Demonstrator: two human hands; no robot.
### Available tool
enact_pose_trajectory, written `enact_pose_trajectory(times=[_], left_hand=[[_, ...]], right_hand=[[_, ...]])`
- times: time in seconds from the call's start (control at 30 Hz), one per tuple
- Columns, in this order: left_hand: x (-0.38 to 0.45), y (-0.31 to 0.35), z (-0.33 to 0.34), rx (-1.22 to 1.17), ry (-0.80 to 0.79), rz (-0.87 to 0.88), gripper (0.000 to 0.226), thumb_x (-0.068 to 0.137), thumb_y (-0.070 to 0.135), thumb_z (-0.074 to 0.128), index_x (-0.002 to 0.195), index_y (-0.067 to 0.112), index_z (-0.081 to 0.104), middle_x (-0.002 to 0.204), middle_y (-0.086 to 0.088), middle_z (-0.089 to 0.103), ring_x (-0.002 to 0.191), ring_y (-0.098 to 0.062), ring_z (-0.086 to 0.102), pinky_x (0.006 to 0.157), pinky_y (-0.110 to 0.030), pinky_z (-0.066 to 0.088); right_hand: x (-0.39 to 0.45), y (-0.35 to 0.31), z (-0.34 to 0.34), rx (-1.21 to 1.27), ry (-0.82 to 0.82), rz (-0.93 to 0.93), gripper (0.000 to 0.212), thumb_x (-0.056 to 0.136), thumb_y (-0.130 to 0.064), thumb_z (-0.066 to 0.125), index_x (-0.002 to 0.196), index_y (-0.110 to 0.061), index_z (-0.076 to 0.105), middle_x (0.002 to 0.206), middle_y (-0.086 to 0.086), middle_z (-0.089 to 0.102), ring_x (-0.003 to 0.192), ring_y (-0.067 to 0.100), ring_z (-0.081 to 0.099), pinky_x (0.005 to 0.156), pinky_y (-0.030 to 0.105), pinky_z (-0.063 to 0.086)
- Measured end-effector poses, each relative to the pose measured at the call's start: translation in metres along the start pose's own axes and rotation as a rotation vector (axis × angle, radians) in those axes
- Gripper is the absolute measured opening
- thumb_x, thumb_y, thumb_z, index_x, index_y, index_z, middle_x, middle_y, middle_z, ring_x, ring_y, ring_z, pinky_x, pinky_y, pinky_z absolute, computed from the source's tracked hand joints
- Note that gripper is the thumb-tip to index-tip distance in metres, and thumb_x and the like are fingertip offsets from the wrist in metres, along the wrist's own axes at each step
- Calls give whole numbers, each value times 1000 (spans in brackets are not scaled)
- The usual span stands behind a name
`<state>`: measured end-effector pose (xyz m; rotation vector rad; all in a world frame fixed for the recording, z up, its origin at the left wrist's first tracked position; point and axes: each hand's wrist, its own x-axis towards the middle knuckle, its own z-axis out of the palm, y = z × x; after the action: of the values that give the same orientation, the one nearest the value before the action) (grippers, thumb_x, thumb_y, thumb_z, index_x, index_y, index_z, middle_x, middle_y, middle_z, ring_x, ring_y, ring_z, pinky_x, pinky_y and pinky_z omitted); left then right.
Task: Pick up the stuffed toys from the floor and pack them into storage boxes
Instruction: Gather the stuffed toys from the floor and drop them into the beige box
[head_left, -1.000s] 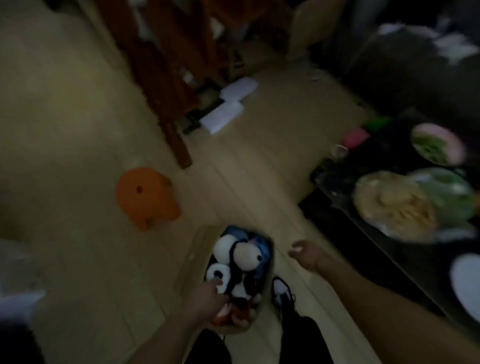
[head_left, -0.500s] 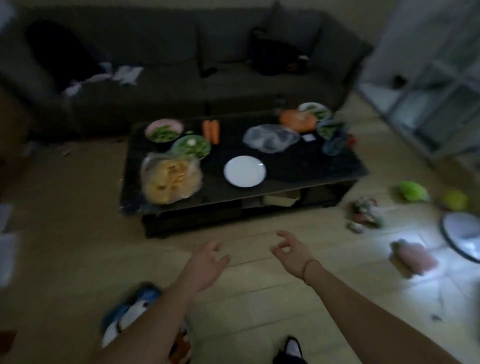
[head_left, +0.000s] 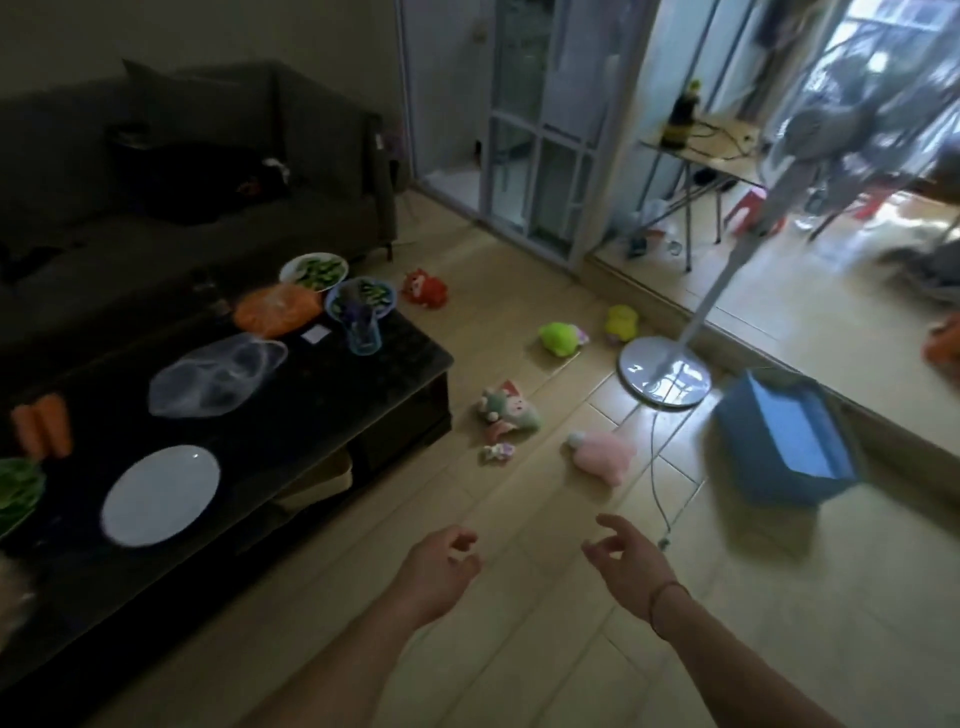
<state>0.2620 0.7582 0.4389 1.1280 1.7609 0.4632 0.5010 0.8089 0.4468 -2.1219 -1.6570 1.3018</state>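
- View has swung right since a second ago: the toy-filled box by the feet is out of shot; blue storage box (head_left: 784, 441) now in view, beside the fan base (head_left: 665, 376).
- Left hand (head_left: 434, 571) and right hand (head_left: 628, 564) both raised over the floor, fingers loosely curled, holding nothing; the left no longer touches the toys.
- Toys on the floor: pink toy (head_left: 602, 456) nearest, mixed pile (head_left: 506, 415), green toy (head_left: 561, 339), yellow toy (head_left: 621, 322), red toy (head_left: 425, 289).
- Dark worktop (head_left: 322, 395) now at left, white plate (head_left: 160, 494) on it.
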Motion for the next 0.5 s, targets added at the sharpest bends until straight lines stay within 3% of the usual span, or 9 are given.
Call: enact_pose_trajectory(times=[0.13,0.27,0.4,0.5], left_hand=[[77,26,7,45,-40,-30,31,90,30,62,120,21,60,115,5,61,100,-13,59,84,-22,46],[168,55,13,67,-79,-59,31,90,27,61,119,18,61,117,1,62,103,-11,57,85,-20,41],[256,115,27,130,-176,-47,31,90,28,60,119,16,61,120,0,63,106,-13,57,86,-22,43],[304,179,55,225,-288,19,31,88,29,59,117,19,62,119,1,64,106,-14,58,87,-24,46]], right_hand=[[68,5,-19,78,2,58,52,90,-38,58,138,-27,42,112,0,61,96,20,62,83,32,52],[135,-1,-35,135,-70,151,59,90,-39,59,143,-28,34,120,1,62,93,16,64,75,25,51],[194,-4,-73,216,-43,268,58,88,-40,61,140,-27,40,118,2,63,97,18,65,90,36,55],[219,2,-116,312,-7,325,52,88,-38,62,135,-26,46,112,1,63,96,20,66,89,34,55]])
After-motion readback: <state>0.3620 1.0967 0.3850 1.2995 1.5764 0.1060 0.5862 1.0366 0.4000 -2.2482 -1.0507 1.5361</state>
